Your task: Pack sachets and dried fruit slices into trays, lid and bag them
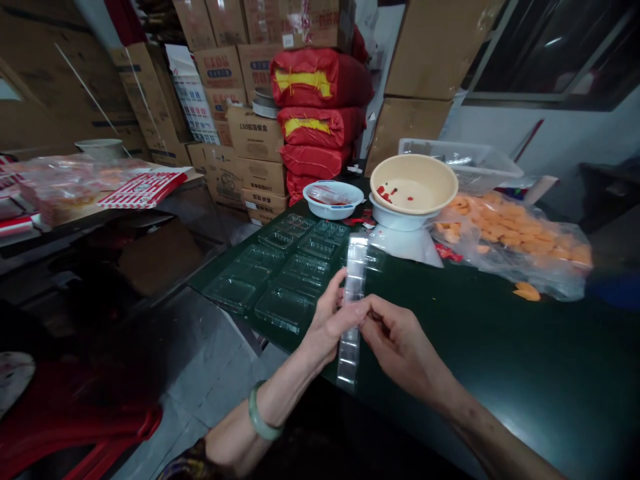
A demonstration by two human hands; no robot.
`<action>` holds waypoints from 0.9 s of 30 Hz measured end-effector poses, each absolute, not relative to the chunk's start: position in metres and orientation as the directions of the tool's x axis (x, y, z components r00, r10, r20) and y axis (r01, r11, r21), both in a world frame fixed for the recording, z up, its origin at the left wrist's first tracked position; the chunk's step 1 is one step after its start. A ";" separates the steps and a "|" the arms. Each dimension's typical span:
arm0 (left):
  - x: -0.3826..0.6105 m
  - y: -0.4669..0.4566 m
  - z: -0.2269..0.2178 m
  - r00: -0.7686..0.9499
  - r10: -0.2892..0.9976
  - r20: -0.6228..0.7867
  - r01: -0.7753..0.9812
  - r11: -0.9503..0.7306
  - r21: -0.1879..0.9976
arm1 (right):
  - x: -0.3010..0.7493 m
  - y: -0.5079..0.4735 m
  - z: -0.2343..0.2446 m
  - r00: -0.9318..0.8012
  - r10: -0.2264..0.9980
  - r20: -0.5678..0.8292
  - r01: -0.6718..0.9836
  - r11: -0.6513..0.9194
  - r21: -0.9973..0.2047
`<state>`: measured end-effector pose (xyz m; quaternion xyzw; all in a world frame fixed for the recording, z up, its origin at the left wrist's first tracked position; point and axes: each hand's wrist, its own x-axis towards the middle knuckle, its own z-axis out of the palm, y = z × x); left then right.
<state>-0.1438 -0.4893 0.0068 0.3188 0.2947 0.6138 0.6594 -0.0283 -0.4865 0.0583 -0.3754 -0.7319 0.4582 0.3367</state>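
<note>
The left hand (327, 320) and right hand (400, 340) close on a narrow clear plastic blister strip (353, 300) above the green table (500, 353); clear blister trays (285, 273) lie far left, a beige bowl (413, 183) sits far ahead, and a bag of orange pieces (515, 233) lies right

Dark window (545, 53) (grey-framed) above pale wall (545, 140)

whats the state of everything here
left hand, holding plastic strip
right hand, pinching plastic strip
clear trays, empty, flat on green table
cream bowl, resting in white bowl, red bits inside
bag of orange pieces, heaped full
</note>
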 end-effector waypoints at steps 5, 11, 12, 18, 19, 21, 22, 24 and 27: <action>-0.182 -0.485 0.010 0.077 0.997 -0.021 -0.713 0.069 0.697 | -0.002 -0.500 0.044 -0.422 0.907 0.010 -0.002 0.010 -1.000; -0.248 -0.511 0.006 0.175 0.981 0.083 -0.729 0.073 0.681 | 0.039 -0.474 -0.023 -0.449 0.776 -0.443 -0.048 -0.516 -0.855; -0.251 -0.518 0.006 0.199 0.975 0.097 -0.727 0.081 0.682 | 0.037 -0.466 -0.031 -0.435 0.755 -0.491 -0.011 -0.549 -0.835; -0.236 -0.535 0.000 0.253 0.965 0.074 -0.736 0.143 0.662 | 0.017 -0.427 -0.044 -0.269 0.774 -0.572 0.109 -0.566 -0.817; -0.230 -0.534 -0.001 0.254 0.965 0.061 -0.738 0.153 0.657 | 0.016 -0.428 -0.040 -0.224 0.795 -0.563 0.122 -0.551 -0.826; -0.215 -0.531 -0.003 0.241 0.970 0.024 -0.738 0.167 0.653 | 0.014 -0.442 -0.025 -0.108 0.864 -0.492 0.124 -0.479 -0.869; -0.206 -0.529 -0.003 0.224 0.975 0.002 -0.736 0.168 0.656 | 0.011 -0.454 -0.015 -0.062 0.907 -0.416 0.135 -0.405 -0.904; -0.185 -0.525 -0.003 0.188 0.981 -0.042 -0.728 0.168 0.665 | 0.003 -0.482 0.009 -0.081 0.974 -0.214 0.186 -0.196 -0.963; -0.153 -0.521 -0.004 0.240 0.970 -0.042 -0.725 0.208 0.656 | -0.011 -0.512 0.038 -0.402 0.908 -0.116 0.206 -0.034 -0.978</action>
